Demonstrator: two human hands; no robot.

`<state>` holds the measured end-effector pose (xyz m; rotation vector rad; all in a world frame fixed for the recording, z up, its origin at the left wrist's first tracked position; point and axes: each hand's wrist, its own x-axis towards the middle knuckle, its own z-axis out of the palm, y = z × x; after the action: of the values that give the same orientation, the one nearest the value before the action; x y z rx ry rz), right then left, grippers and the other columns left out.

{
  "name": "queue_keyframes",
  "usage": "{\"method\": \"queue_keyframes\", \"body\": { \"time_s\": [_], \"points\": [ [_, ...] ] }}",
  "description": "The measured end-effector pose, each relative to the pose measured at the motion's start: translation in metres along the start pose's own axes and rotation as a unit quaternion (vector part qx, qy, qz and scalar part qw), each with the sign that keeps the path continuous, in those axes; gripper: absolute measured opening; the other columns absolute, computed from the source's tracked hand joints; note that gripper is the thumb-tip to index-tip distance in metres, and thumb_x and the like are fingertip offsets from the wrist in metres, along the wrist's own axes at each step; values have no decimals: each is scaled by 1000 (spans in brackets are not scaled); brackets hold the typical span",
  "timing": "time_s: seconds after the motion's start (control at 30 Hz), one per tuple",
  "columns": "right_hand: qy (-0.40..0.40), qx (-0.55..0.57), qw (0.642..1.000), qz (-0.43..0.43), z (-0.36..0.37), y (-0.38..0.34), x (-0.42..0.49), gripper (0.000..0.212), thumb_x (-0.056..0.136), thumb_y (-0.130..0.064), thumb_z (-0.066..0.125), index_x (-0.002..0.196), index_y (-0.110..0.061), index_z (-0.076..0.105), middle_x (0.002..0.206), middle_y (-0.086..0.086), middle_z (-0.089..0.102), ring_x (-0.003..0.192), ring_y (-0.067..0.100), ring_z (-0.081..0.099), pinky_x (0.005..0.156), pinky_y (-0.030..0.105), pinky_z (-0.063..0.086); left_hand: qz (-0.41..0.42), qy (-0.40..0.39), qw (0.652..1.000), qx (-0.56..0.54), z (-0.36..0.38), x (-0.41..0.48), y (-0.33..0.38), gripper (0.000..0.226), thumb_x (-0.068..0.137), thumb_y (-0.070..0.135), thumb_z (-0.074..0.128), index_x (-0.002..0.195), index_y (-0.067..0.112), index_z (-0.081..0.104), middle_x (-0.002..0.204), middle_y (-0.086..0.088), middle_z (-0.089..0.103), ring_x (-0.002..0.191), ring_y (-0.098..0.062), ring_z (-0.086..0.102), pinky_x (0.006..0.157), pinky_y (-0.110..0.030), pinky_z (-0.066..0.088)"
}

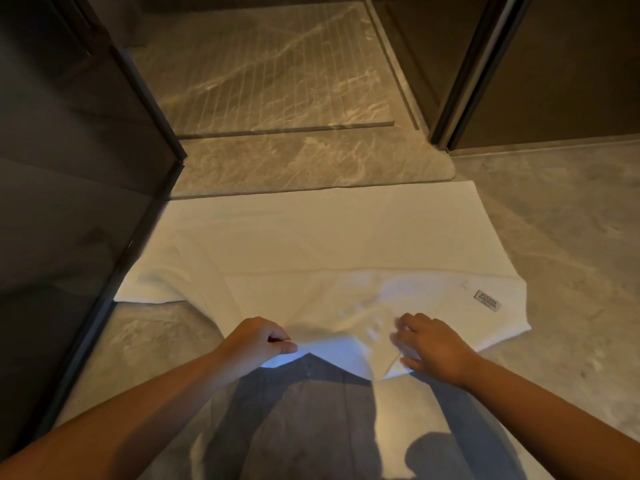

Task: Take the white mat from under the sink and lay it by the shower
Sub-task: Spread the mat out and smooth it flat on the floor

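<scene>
The white mat point(311, 244) lies spread on the grey floor, its far edge along the raised marble threshold point(311, 164) of the shower point(263, 71). Its near edge is bunched and lifted in the middle, and its left part is folded over. A small grey label point(487, 300) shows near the right corner. My left hand point(258, 339) pinches the near edge between thumb and fingers. My right hand point(433, 344) rests on the mat's near edge, fingers spread and slightly blurred; whether it grips the cloth is unclear.
A dark glass panel with a black frame point(114, 265) runs along the left, touching the mat's left edge. Another dark framed panel point(460, 81) stands at the back right. Grey stone floor point(568, 237) extends right of the mat. Shadows fall on the floor near me.
</scene>
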<state>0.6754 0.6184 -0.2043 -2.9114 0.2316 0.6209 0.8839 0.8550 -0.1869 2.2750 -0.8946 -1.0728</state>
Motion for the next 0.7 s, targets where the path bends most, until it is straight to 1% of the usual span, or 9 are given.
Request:
{"method": "queue_keyframes", "body": {
  "time_s": [0.1, 0.17, 0.2, 0.3, 0.37, 0.47, 0.53, 0.63, 0.7],
  "points": [
    [55, -12, 998, -31, -5, 1, -8, 34, 72, -37, 70, 100, -18, 65, 115, 7, 61, 100, 26, 59, 77, 31, 47, -9, -13, 1000, 0, 14, -11, -3, 20, 78, 28, 70, 62, 17, 69, 59, 8, 63, 54, -3, 54, 55, -19, 39],
    [88, -34, 995, -44, -4, 8, -17, 33, 51, -38, 85, 75, -21, 69, 91, 4, 71, 80, 23, 68, 63, 28, 54, 4, -37, 998, 44, 25, -17, -5, 18, 78, 31, 69, 70, 15, 71, 70, 0, 68, 63, -10, 59, 58, -22, 40],
    [90, -31, 994, -46, -2, 11, -22, 34, 47, -38, 86, 70, -21, 68, 89, 4, 72, 80, 23, 70, 63, 31, 55, 11, -43, 997, 63, 29, -18, -5, 18, 79, 33, 68, 76, 15, 72, 76, -3, 69, 69, -12, 61, 62, -23, 42],
    [78, -26, 996, -39, 4, 16, -39, 37, 41, -37, 88, 68, -23, 66, 93, 2, 73, 88, 25, 70, 67, 39, 56, 11, -73, 993, 88, 36, -18, -5, 22, 80, 36, 66, 75, 15, 71, 70, -3, 63, 63, -13, 57, 59, -25, 40],
    [62, -20, 998, -15, 7, 22, -48, 35, 44, -32, 87, 69, -23, 64, 100, 1, 71, 97, 24, 67, 74, 38, 55, 13, -134, 983, 125, 42, -15, -1, 24, 80, 36, 66, 77, 13, 70, 67, -4, 62, 57, -9, 51, 54, -22, 35],
    [36, 31, 998, 38, 16, 38, -58, 17, 77, -27, 61, 91, -18, 62, 130, -2, 51, 129, 17, 38, 100, 32, 30, 17, -212, 966, 145, 53, -10, 9, 23, 78, 33, 68, 86, 12, 71, 69, -4, 68, 47, 4, 47, 49, -12, 31],
    [33, 25, 997, 60, 24, 45, -63, 20, 83, -30, 50, 98, -21, 59, 130, -7, 46, 129, 10, 32, 103, 30, 21, 11, -230, 964, 134, 57, -5, 17, 18, 78, 29, 66, 75, 11, 71, 60, 0, 61, 48, -2, 49, 48, -17, 32],
    [38, 15, 996, 82, 27, 46, -75, 19, 83, -32, 48, 96, -23, 57, 119, -6, 50, 124, 8, 35, 108, 33, 14, 32, -187, 975, 115, 60, 6, 32, 35, 83, 35, 59, 51, 21, 55, 49, 5, 48, 46, -10, 44, 51, -24, 34],
    [78, 18, 994, 81, 23, 44, -85, 13, 75, -26, 61, 84, -17, 61, 111, 0, 58, 122, 18, 44, 108, 42, 22, 66, -100, 985, 123, 63, 17, 43, 23, 83, 33, 55, 63, 25, 61, 63, 6, 59, 59, -13, 56, 57, -24, 41]
  ]
}}
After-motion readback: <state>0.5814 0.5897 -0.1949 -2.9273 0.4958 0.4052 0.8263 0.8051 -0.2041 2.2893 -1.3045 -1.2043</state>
